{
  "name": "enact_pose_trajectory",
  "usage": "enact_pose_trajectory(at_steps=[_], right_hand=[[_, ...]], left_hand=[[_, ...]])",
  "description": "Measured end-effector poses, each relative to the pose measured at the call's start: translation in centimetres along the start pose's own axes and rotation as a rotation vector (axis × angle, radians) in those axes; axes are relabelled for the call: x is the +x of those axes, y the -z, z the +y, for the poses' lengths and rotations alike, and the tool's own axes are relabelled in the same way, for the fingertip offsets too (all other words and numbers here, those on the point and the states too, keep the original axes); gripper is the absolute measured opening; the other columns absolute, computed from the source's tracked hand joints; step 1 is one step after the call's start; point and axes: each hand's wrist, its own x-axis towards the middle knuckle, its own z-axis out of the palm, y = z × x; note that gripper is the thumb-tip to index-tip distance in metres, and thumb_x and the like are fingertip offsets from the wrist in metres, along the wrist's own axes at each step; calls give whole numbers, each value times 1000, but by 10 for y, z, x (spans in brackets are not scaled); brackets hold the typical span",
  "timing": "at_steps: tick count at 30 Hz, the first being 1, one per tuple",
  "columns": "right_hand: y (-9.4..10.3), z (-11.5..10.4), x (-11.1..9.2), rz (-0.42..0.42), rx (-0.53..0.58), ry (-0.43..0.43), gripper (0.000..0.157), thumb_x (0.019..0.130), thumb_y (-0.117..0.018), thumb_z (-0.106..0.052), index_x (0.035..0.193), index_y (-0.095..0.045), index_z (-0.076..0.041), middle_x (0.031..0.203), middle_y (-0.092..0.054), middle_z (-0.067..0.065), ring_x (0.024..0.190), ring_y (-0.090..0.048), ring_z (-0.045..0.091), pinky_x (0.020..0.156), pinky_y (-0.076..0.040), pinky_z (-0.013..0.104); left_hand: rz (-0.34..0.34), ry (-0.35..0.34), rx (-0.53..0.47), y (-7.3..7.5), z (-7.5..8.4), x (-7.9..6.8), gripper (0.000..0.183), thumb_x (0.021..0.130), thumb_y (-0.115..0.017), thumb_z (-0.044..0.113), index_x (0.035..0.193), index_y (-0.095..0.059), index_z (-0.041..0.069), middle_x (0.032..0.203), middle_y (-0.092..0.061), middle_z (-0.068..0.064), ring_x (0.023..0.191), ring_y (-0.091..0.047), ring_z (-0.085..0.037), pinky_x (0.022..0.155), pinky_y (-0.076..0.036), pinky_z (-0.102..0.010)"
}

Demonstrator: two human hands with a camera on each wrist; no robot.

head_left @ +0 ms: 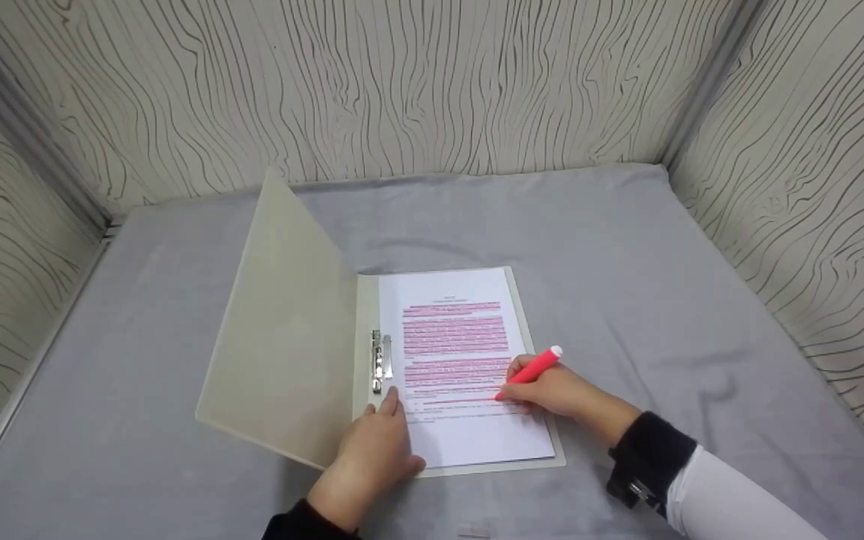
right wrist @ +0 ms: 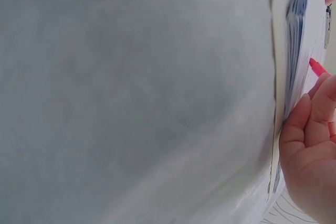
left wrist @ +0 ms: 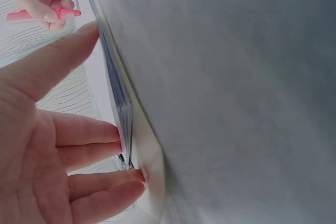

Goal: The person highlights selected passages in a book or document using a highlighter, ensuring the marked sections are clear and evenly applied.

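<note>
In the head view, a pinkish-red highlighter [head_left: 535, 369] is pinched in my right hand [head_left: 556, 390], its tip on a printed page [head_left: 477, 442]. Pink strokes cover the upper paragraphs, and a thin pink line runs left from the tip; a few lower lines are unmarked. My left hand [head_left: 376, 446] rests with straight fingers at the page's lower left corner, close below the metal clip [head_left: 379, 361]. In the left wrist view the fingertips [left wrist: 113, 135] touch the edge of the paper stack [left wrist: 116, 85]. Beneath the stack lies an off-white file folder [head_left: 282, 322], its cover standing partly raised at the left.
A grey cloth [head_left: 664, 315] covers the table. Walls with a wavy wood-grain pattern [head_left: 402, 90] enclose the back and both sides. A small pale, clear-looking piece [head_left: 474, 531] lies at the front edge of the head view. Black bands [head_left: 653, 454] circle both wrists.
</note>
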Motion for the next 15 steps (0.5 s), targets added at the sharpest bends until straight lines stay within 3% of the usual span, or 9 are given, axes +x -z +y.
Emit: enact_pose_trajectory(at_steps=[10,15], right_hand=[[1,-2,0,-23,21,27,19,82,-68,-18,83,-55,-5,58,-53,2,52,-50,13,50,-40,23],[4,-7,3,-25,57,-23,17,84,-66,-18,86,-56,-5,65,-58,4,58,-54,15,56,-41,24]], left_hand=[[-34,31,-50,2,0,0,82,66,-80,37,122,-51,-15,136,-46,-22,109,-53,-46,85,-47,-50],[-46,35,-29,4,2,1,81,67,-80,38,121,-52,-15,135,-46,-22,108,-54,-45,84,-48,-50]])
